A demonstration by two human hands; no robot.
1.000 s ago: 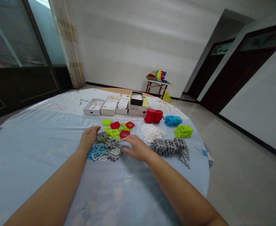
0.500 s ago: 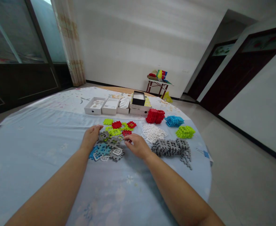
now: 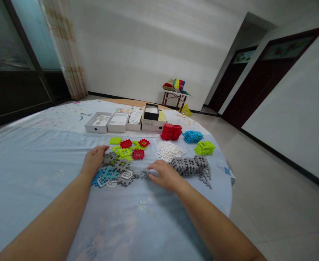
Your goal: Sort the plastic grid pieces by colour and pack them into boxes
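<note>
Flat toothed plastic tiles lie on a pale blue cloth [image 3: 40, 159]. My left hand [image 3: 92, 160] rests curled at the left edge of a loose pile of grey, blue and white tiles [image 3: 116, 173], touching a grey one. My right hand [image 3: 165, 175] lies palm down just right of that pile, its fingertips on a single grey tile [image 3: 144, 174]. Beyond the pile lie green and red tiles [image 3: 128, 148] and a heap of white tiles [image 3: 168, 150]. A joined grey block [image 3: 193, 166] sits right of my right hand.
Several open white boxes [image 3: 118, 122] and a black one [image 3: 151, 111] stand in a row at the back. Red [image 3: 171, 132], blue [image 3: 192, 136] and green [image 3: 204, 148] tile stacks sit at the far right. The table edge curves close on the right, above a tiled floor.
My right hand has slid back toward me and to the right with a grey tile under its fingertips. The left hand stays at the pile. The view has shifted slightly.
</note>
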